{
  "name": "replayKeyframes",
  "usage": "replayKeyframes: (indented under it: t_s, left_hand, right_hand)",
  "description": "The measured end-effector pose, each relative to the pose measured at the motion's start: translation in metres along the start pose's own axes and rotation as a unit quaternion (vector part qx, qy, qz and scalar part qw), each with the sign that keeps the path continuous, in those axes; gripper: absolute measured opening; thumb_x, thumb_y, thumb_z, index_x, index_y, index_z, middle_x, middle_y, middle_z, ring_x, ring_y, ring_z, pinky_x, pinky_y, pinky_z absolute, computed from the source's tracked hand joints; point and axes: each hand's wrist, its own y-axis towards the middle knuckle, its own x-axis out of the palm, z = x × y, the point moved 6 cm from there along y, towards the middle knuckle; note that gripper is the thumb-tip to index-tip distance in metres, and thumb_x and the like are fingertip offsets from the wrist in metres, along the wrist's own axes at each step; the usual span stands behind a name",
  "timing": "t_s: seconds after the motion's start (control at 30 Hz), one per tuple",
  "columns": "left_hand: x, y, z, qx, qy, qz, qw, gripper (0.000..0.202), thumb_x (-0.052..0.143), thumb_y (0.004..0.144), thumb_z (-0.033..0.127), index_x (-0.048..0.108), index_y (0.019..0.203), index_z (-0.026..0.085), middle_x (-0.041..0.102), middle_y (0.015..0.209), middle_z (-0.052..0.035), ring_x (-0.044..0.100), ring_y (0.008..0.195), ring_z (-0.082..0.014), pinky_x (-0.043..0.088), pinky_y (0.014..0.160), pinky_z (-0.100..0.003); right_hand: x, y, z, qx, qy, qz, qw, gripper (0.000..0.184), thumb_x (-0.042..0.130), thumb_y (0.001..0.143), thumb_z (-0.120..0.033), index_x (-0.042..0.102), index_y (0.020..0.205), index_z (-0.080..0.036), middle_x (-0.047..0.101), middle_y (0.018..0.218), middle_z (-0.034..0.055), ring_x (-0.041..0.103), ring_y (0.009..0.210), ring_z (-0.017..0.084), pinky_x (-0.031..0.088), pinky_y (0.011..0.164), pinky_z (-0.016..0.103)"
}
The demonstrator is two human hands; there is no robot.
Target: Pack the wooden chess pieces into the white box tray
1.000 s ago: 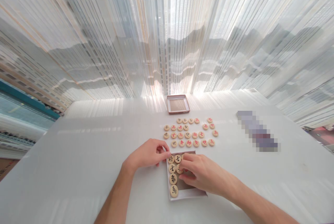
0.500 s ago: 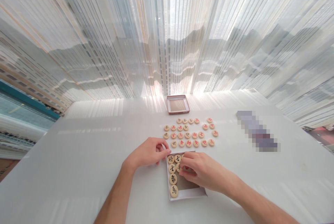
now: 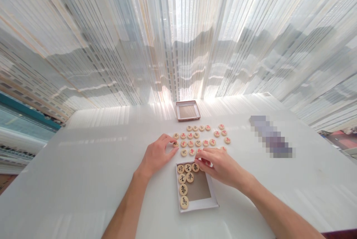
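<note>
A shallow white box (image 3: pixel 205 204) lies on the white table (image 3: pixel 83 164) in front of me, holding several round wooden chess pieces with black characters (image 3: pixel 185 179) along its left side and top. Beyond it lie several loose wooden pieces, mostly red-marked (image 3: pixel 200 138), in rows. My left hand (image 3: pixel 157 154) pinches a piece at the left end of those rows. My right hand (image 3: pixel 219 162) rests at the box's top right corner, fingers curled over pieces in the nearest row; what it grips is hidden.
A small brown-rimmed box lid (image 3: pixel 187 110) sits at the table's far edge against sheer white curtains (image 3: pixel 178 34). A blurred, pixelated object (image 3: pixel 270 136) lies to the right on the table.
Both hands have left the white box and moved forward to the loose pieces. One more black-marked piece now lies in the box's top row.
</note>
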Motion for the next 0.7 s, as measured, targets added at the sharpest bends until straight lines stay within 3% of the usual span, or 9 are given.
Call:
replayKeyframes:
  t_s: [0.3,0.53,0.7]
  left_hand:
    - [0.0037,0.0,-0.0035,-0.012,0.012,-0.01,1.0,0.019,0.062,0.089,0.033,0.066,0.108,0.029,0.067,0.092,0.0031,0.065,0.077,-0.0163,0.048,0.068,-0.027]
    - [0.0033,-0.0003,-0.0013,-0.002,0.008,-0.007,1.0,0.018,0.064,0.089,0.034,0.066,0.105,0.028,0.067,0.101,0.0021,0.068,0.088,-0.0171,0.049,0.073,-0.027]
    - [-0.0039,0.0001,-0.0007,0.012,0.008,0.034,0.999,0.015,0.066,0.088,0.035,0.068,0.101,0.028,0.065,0.089,0.0026,0.062,0.069,-0.014,0.048,0.065,-0.026]
  right_hand:
    - [-0.0005,-0.0003,-0.0002,-0.017,0.02,0.026,0.999,0.014,0.05,0.1,-0.025,0.06,0.091,-0.021,0.061,0.072,-0.0012,0.053,0.063,0.012,0.037,0.061,0.024]
    - [-0.0027,-0.0002,0.0016,-0.026,0.032,0.05,0.998,0.015,0.051,0.1,-0.026,0.063,0.092,-0.021,0.061,0.069,-0.0014,0.053,0.06,0.012,0.039,0.06,0.025]
    - [-0.0041,0.0006,0.0054,-0.008,0.06,0.066,0.996,0.014,0.052,0.099,-0.025,0.065,0.093,-0.021,0.063,0.07,-0.0008,0.055,0.06,0.012,0.043,0.059,0.025]
